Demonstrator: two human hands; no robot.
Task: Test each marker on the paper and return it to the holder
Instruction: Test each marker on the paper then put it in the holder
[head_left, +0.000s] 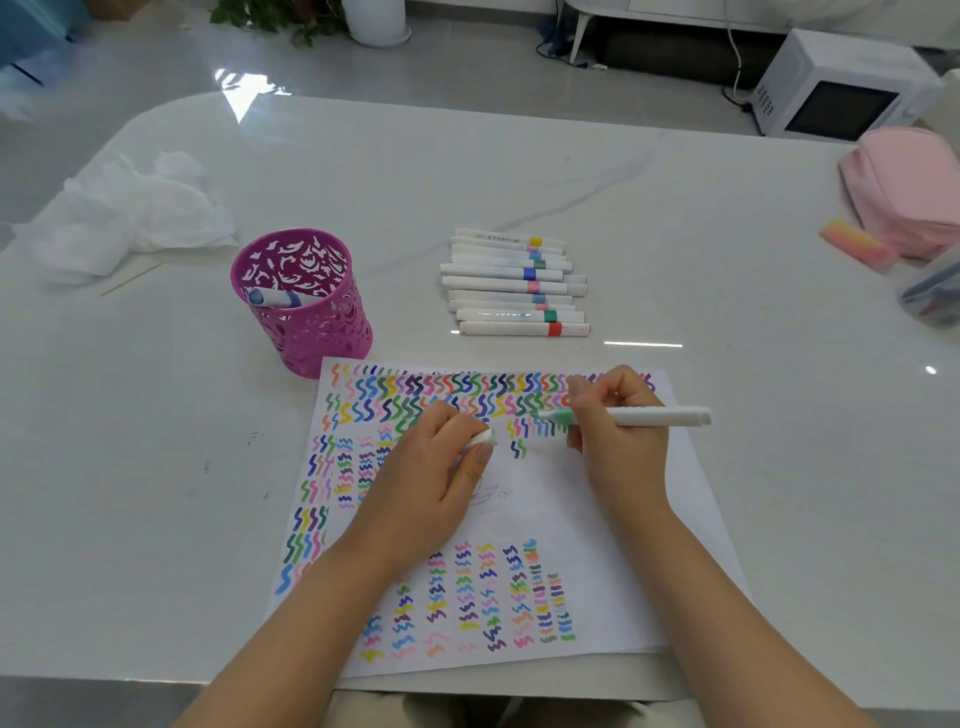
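Head view shows the right hand (618, 441) pinching an uncapped white plastic marker with a mint-green tip (649, 417), nib close to the squiggle-covered white paper sheet (571, 509) at centre frame, while the left hand (436, 467) grips its white cap (480, 439) nearby. I'd draw a short wave in the bare patch beside the last marks, then press the cap fully home. Nothing seems to block the pink openwork pen holder (311, 332) left of centre; capped white markers (511, 283) lie in a row on the worktop (675, 208) above the paper.
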